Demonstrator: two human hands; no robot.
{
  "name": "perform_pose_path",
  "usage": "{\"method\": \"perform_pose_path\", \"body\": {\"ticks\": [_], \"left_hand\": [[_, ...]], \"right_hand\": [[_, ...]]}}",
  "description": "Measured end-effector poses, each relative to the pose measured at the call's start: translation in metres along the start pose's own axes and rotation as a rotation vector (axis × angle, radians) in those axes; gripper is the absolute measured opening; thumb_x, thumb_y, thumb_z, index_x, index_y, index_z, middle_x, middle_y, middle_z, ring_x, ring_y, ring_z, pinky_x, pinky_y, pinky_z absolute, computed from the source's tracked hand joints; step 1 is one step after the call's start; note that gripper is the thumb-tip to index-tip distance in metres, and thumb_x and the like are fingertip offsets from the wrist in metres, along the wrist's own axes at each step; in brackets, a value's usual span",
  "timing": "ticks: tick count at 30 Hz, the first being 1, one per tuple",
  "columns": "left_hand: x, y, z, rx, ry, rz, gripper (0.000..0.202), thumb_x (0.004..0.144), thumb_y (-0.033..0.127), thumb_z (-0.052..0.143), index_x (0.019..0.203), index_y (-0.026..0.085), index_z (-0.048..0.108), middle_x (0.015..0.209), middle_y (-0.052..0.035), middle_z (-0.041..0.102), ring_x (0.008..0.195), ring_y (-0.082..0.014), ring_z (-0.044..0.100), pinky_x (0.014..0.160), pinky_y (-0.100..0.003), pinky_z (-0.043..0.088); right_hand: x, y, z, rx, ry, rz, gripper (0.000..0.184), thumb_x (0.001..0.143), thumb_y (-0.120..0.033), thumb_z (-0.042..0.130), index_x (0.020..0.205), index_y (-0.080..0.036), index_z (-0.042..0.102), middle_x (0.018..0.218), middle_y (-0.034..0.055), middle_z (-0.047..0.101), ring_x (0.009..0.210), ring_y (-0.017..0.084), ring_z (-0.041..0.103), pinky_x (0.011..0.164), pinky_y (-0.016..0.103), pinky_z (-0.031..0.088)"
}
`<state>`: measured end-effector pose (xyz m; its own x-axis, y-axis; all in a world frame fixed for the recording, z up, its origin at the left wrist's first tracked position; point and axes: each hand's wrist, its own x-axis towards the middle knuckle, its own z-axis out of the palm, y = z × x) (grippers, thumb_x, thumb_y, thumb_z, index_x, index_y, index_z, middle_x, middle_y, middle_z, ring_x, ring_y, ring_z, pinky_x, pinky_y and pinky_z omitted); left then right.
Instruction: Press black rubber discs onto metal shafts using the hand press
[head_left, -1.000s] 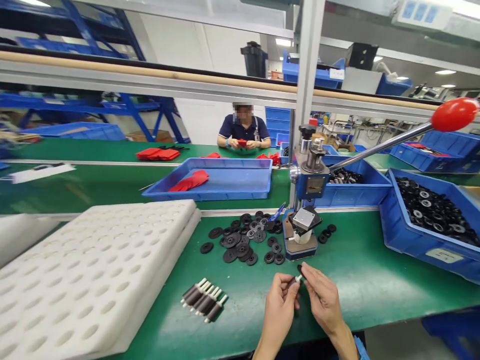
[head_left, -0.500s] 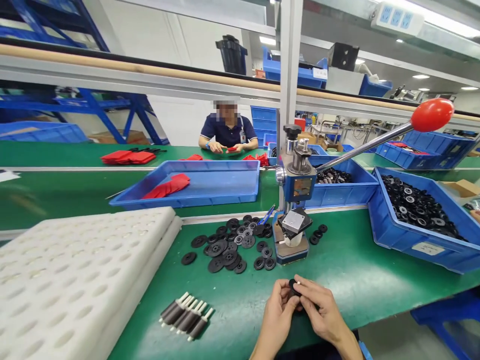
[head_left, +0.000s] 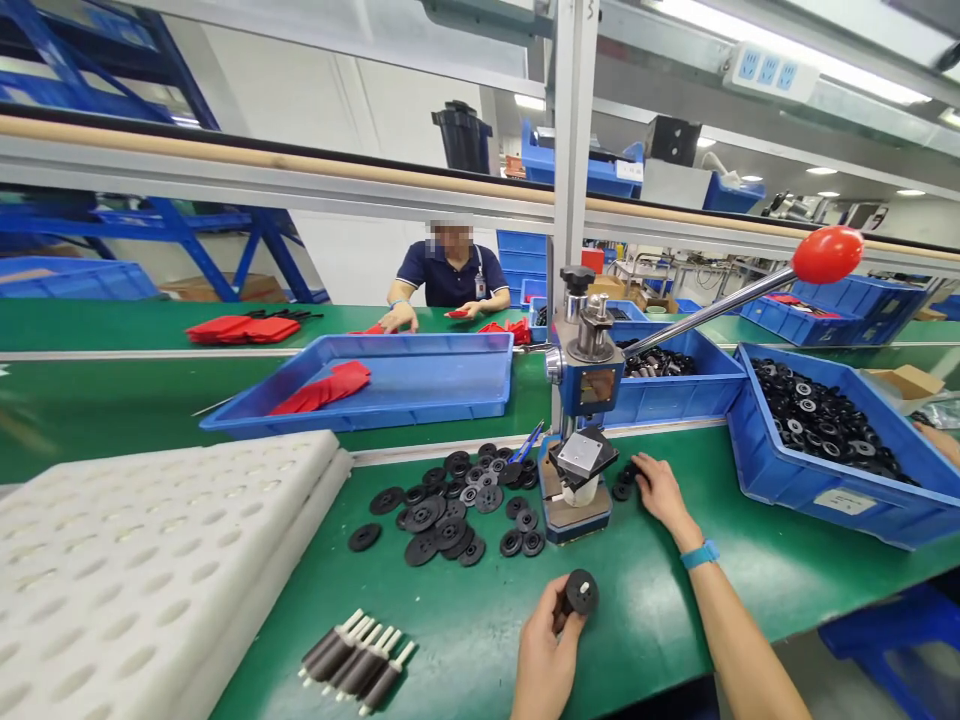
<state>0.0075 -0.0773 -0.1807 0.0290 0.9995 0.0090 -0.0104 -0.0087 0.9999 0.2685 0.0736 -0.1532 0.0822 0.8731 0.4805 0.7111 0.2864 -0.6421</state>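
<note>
My left hand (head_left: 547, 640) is closed round a black part with a round disc on top (head_left: 582, 592), from whose middle a white shaft tip sticks out. The rest of this part is hidden by the fingers. Beside the lever press (head_left: 589, 400), my right hand (head_left: 661, 492) has its fingertips bent onto a small black wheel (head_left: 632, 467), partly covered. Another small black wheel (head_left: 621, 491) lies just in front of it. Several dark rollers with white shafts (head_left: 356, 660) lie in a row at the front left. Black discs and wheels (head_left: 450, 532) are heaped left of the press.
A white foam tray with round holes (head_left: 150, 540) fills the left. A blue bin of black rings (head_left: 847, 500) stands right, and a shallow blue tray (head_left: 435, 405) behind. The press's red-knobbed lever (head_left: 828, 254) juts rightward. A co-worker (head_left: 454, 270) sits opposite.
My right hand has left the part held between both hands and reached forward to the small wheels beside the press. The left hand keeps the part, its disc now facing me. The view has shifted slightly.
</note>
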Motion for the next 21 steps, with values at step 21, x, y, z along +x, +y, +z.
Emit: {"method": "perform_pose_path", "body": {"ticks": [21], "left_hand": [[-0.008, 0.014, 0.0, -0.052, -0.008, -0.047, 0.03, 0.082, 0.039, 0.073, 0.103, 0.018, 0.069, 0.1, -0.008, 0.076, 0.093, -0.0243, 0.069, 0.09, -0.034, 0.052]], "right_hand": [[-0.174, -0.066, -0.017, -0.097, -0.161, -0.034, 0.051, 0.1, -0.028, 0.061, 0.15, -0.028, 0.051, 0.138, 0.0101, 0.061, 0.129, 0.031, 0.053, 0.109, 0.053, 0.05]]}}
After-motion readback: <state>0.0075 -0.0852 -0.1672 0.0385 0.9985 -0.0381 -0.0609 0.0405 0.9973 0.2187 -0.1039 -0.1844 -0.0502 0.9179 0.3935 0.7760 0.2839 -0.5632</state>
